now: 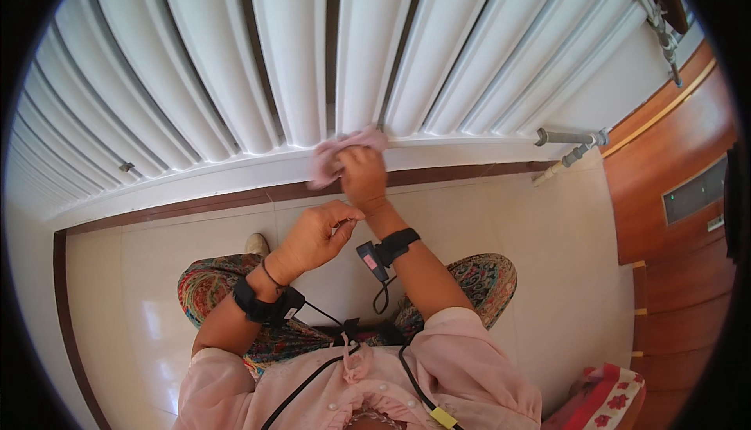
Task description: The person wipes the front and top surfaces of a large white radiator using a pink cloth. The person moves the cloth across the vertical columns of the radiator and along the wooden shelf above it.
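Note:
My right hand [365,175] grips a crumpled pink cloth [327,166]. It presses the cloth against the foot of a white column radiator [299,78], where the columns meet the white ledge [452,150]. The cloth looks slightly blurred. Nearer to me, my left hand [320,232] is held in the air by my right wrist, its fingers curled in and the thumb close to the index finger. Nothing shows between those fingers. A black strap with a small device [369,261] sits on my right forearm, and another strapped device [267,304] on my left.
Grey pipes and fittings [566,140] stick out at the radiator's right end. A dark brown skirting strip [422,176] runs below the ledge, above the pale tiled floor [545,236]. Wooden furniture [663,178] stands at right. A red floral fabric [616,398] lies at lower right.

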A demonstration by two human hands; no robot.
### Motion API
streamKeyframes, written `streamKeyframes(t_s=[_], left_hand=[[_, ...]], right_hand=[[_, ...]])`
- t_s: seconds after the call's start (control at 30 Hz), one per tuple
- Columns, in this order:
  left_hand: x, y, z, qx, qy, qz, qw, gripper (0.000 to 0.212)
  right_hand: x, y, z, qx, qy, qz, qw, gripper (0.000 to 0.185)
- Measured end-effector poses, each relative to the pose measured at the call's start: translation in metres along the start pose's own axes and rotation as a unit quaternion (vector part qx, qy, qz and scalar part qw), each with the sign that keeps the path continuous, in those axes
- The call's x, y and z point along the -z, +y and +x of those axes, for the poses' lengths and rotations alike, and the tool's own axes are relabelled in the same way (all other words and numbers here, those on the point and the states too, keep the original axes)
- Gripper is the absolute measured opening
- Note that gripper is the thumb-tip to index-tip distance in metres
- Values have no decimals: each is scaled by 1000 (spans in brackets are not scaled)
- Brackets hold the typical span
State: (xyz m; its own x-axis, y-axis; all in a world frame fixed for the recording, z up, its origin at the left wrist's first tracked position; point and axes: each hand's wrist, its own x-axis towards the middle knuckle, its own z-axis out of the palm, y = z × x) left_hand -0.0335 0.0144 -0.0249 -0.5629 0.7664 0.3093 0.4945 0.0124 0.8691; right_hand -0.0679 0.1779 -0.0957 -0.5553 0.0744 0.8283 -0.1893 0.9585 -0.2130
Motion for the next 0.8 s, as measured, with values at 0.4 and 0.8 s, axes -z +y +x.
streamKeyframes(t_s=[0.4, 0.8], left_hand=[[-1, 17, 2, -103, -72, 175, 977, 17], [-16, 8, 5, -122, -133, 192, 965, 17]], right_hand=[[91, 153, -9, -179, 27, -122, 976, 11], [57, 88, 0, -61, -9, 69, 996, 20]])
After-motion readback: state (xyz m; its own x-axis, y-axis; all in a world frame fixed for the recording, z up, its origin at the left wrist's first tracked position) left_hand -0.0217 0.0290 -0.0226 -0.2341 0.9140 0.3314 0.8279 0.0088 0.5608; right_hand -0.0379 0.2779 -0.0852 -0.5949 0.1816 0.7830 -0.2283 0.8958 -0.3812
